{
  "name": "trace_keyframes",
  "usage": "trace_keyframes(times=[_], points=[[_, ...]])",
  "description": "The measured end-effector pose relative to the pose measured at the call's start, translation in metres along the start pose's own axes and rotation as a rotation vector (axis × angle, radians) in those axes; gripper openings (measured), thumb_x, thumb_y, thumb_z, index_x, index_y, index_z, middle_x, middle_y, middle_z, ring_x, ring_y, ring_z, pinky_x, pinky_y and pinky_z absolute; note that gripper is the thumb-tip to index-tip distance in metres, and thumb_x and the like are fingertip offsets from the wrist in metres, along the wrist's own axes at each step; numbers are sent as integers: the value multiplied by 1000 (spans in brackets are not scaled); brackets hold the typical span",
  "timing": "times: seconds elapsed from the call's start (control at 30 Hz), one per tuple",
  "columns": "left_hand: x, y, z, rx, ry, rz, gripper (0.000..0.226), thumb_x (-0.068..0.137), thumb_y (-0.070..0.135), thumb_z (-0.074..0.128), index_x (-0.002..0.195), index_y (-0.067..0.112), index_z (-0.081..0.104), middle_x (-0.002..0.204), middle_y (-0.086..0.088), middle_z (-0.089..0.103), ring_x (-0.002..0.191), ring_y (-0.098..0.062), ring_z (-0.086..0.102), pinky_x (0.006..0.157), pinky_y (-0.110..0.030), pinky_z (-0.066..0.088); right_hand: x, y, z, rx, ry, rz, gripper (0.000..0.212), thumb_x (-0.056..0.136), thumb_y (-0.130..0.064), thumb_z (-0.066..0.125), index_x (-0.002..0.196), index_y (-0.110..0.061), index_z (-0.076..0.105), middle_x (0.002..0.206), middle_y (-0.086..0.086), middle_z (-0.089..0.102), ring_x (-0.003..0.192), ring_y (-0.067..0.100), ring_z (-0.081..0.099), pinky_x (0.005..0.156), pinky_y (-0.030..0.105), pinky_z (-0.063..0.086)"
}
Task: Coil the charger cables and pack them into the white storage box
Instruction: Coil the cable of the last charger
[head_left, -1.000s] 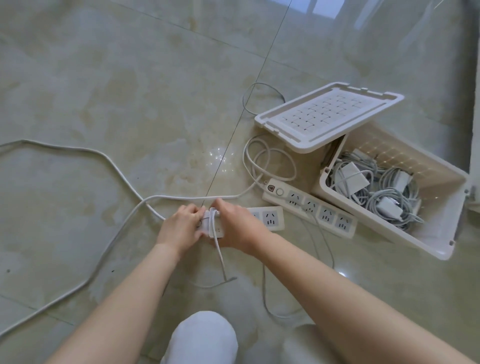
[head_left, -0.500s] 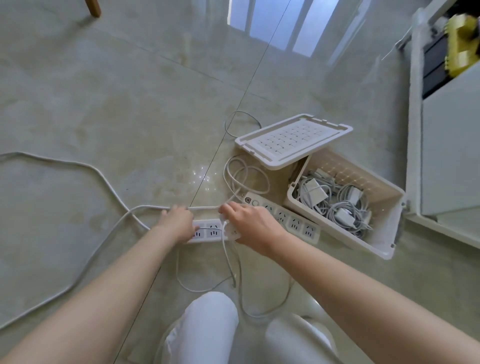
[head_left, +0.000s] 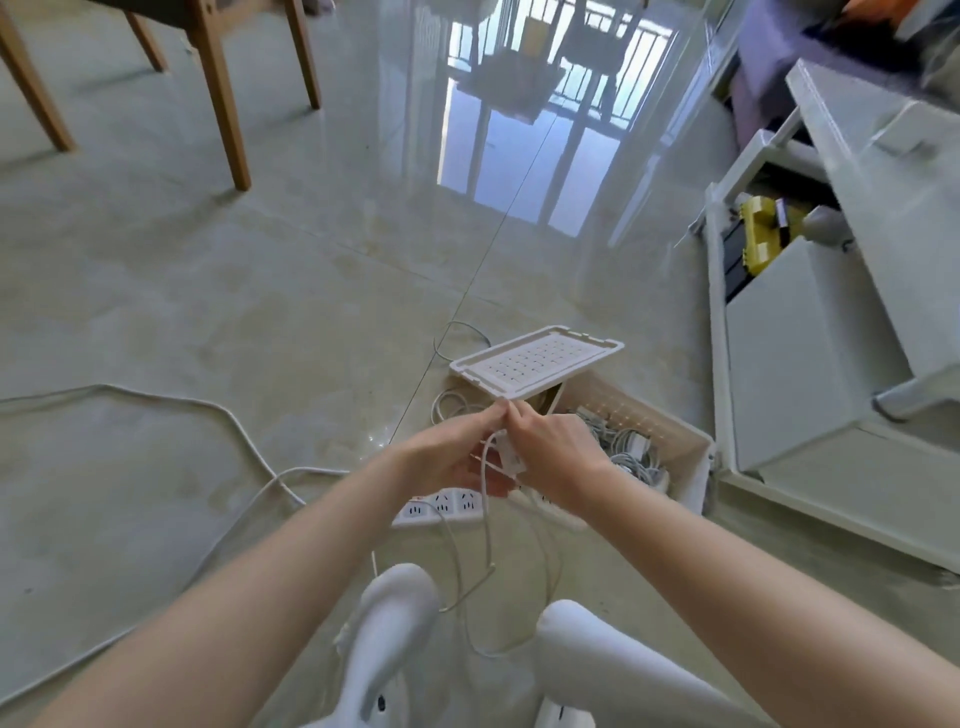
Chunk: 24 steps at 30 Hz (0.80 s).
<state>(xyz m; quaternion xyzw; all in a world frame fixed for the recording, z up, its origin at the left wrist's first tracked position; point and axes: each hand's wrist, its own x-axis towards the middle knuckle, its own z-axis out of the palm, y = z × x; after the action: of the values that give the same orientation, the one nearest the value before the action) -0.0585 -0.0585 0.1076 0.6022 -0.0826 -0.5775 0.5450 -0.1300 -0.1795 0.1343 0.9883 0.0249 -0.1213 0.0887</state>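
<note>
Nearest the camera, the person's knees in white trousers (head_left: 395, 618) fill the bottom of the view, and both bare forearms reach forward above them. The left hand (head_left: 441, 460) and the right hand (head_left: 558, 457) meet in the air above the tiled floor (head_left: 234, 291) with a white charger (head_left: 506, 451) between them. The left grip is curled under and around it, the right grip pinches it from the other side, and the fingertips of both touch just above it. From the charger a thin cable (head_left: 487, 514) hangs in loose loops down to the floor between the knees. Just beneath the hands lies a white power strip (head_left: 441, 506), sockets up, and a thick white cord (head_left: 244, 434) snakes across the floor to the left. Just beyond the right hand stands the white storage box (head_left: 693, 470), open, with a tangle of coiled chargers (head_left: 631, 452) inside. Its perforated lid (head_left: 537, 361) rests tilted on the box's far left corner. Further right is a low white cabinet (head_left: 779, 353), and at the far left stand wooden chair legs (head_left: 228, 104).
</note>
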Motion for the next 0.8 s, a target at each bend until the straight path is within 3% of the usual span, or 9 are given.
trace_keyframes(times=[0.13,0.3,0.4,0.53,0.63,0.7,0.77,0.8], points=[[-30,21,20,-54,-3,35,54,97,54,33,104,7,59,89,-15,63,70,-25,67,70,-33,59,-23,-1,-28,119,60,52,83,83,-23,63,146,-9,12,130,5,44,100,29,61,72,35,44],[-65,45,36,-80,34,97,57,96,54,34,112,2,53,87,-18,60,60,-24,68,56,-32,58,-49,-8,-56,307,285,68,75,77,-20,70,140,-13,29,127,5,46,108,29,53,82,36,44],[-80,56,48,-101,48,109,61,94,55,39,115,-1,52,84,-17,61,71,-27,67,67,-37,60,-67,-9,-77,470,358,73,70,75,-15,69,136,-6,37,129,10,45,111,30,45,93,33,36],[-92,62,68,-242,139,232,31,99,27,45,102,-2,53,87,-18,59,66,-22,65,59,-32,60,-89,-15,-90,841,574,178,55,75,8,57,128,-1,44,125,14,45,110,27,48,93,25,38],[-99,66,78,-407,187,322,22,96,16,49,97,-6,53,81,-18,59,60,-21,64,55,-27,58,-95,-21,-89,1037,685,394,40,91,-6,51,129,-4,40,120,6,46,108,19,50,90,22,39],[-105,72,85,-477,231,363,22,93,18,55,84,-2,54,64,-13,61,50,-18,63,48,-26,55,-100,-24,-91,1367,535,433,35,96,-23,48,125,-4,42,118,12,56,101,22,60,86,29,48],[-111,78,93,-542,256,407,23,91,24,59,90,1,54,60,-11,62,44,-16,61,43,-23,51,-110,-30,-94,1715,246,322,32,99,-31,38,114,-4,48,99,14,66,80,20,66,72,28,56],[-114,79,97,-560,272,420,27,90,27,60,98,2,55,61,-12,63,42,-14,60,41,-20,49,-118,-34,-96,1722,107,229,31,100,-31,35,104,-6,53,84,9,68,66,15,65,62,24,56]])
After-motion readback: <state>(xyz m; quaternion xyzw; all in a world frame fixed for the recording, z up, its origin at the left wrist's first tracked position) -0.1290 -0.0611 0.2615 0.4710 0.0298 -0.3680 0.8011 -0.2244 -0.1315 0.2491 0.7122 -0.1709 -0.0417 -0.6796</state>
